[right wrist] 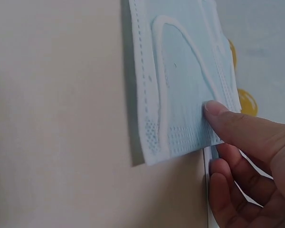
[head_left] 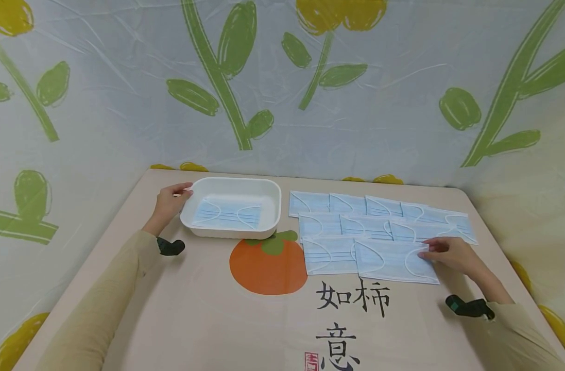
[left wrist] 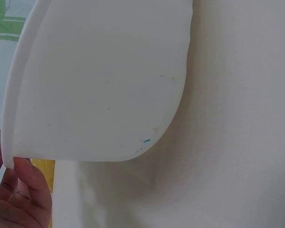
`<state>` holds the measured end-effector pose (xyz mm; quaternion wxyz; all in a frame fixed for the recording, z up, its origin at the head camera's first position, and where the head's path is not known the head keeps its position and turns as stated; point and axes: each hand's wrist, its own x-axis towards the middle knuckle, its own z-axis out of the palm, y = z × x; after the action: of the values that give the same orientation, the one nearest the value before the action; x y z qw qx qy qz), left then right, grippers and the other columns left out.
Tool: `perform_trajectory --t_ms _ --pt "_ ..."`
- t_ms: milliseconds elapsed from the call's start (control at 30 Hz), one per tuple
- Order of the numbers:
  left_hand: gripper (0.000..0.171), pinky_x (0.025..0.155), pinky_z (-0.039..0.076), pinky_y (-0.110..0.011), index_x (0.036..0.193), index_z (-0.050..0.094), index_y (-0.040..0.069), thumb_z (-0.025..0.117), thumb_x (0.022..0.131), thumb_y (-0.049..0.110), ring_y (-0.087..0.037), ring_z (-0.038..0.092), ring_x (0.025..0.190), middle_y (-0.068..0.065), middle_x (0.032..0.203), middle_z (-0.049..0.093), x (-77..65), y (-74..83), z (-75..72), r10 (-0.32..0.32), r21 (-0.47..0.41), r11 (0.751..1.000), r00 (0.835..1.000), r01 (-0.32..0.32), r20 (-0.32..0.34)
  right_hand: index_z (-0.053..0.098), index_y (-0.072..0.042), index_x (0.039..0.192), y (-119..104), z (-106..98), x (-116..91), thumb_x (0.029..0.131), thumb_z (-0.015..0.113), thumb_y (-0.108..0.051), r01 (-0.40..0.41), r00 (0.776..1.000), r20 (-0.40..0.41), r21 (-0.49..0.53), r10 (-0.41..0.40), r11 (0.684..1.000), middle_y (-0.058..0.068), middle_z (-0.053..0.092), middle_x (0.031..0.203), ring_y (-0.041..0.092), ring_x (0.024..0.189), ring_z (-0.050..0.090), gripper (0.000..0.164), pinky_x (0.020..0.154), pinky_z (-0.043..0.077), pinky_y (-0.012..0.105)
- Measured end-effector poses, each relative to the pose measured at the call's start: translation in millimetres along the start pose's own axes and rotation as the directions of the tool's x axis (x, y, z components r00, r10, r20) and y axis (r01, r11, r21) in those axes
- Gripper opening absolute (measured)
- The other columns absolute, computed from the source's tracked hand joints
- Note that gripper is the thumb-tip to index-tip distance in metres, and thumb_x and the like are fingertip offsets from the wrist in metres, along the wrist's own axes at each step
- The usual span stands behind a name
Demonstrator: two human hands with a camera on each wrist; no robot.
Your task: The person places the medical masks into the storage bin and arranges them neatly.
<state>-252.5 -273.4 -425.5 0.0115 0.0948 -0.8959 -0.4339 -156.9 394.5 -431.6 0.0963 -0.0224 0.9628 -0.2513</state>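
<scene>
A white plastic basin point(head_left: 231, 233) stands at the back left of the table, with a light blue face mask point(head_left: 227, 212) lying flat inside. My left hand point(head_left: 167, 205) pinches the basin's left rim; in the left wrist view the fingers point(left wrist: 35, 183) grip the rim's lip. On the right, my right hand point(head_left: 456, 256) pinches the right end of a light blue face mask point(head_left: 391, 261) with white ear loops. Thumb point(right wrist: 216, 108) on top, that corner is raised off the table in the right wrist view. Several more masks point(head_left: 319, 225) lie in overlapping rows behind and beside it.
The pale table mat point(head_left: 217, 324) bears a printed orange persimmon point(head_left: 268, 268) and black characters point(head_left: 352, 299). A flower-patterned curtain point(head_left: 138, 103) hangs behind and at both sides. Dark wrist cameras point(head_left: 171, 247) sit on both wrists.
</scene>
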Motion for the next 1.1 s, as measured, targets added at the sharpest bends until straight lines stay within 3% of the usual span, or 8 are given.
perform_trajectory --t_ms 233,700,1100 --pt "0.041 0.06 0.042 -0.013 0.138 0.051 0.007 0.051 0.1 0.022 -0.027 0.048 0.1 -0.021 0.121 0.055 1.0 -0.2 0.0 -0.004 0.004 1.0 1.0 0.004 -0.001 0.064 0.011 0.11 2.4 -2.7 0.7 0.089 0.068 -0.03 0.012 1.0 0.021 -0.007 -0.012 1.0 0.024 0.064 0.101 0.026 0.084 0.053 0.046 0.063 0.044 0.021" --pt "0.041 0.06 0.041 -0.012 0.138 0.052 0.007 0.052 0.099 0.02 -0.026 0.049 0.1 -0.021 0.12 0.056 0.3 2.4 0.0 -0.024 0.007 1.0 1.0 0.024 -0.004 0.066 0.007 0.111 4.1 -3.4 -2.0 0.094 0.062 -0.029 0.039 0.999 -0.001 0.043 -0.039 0.998 0.027 0.062 0.11 0.026 0.089 0.054 0.04 0.066 0.046 0.015" --pt "0.041 0.062 0.041 -0.01 0.138 0.052 0.008 0.052 0.099 0.022 -0.026 0.048 0.101 -0.02 0.121 0.055 -0.7 2.5 0.0 -0.031 0.005 0.999 1.0 0.031 -0.003 0.065 0.008 0.113 7.7 -8.0 -2.2 0.093 0.063 -0.032 -0.006 1.0 0.003 0.113 0.006 0.994 0.024 0.066 0.108 0.002 0.074 0.055 0.045 0.065 0.051 0.015"
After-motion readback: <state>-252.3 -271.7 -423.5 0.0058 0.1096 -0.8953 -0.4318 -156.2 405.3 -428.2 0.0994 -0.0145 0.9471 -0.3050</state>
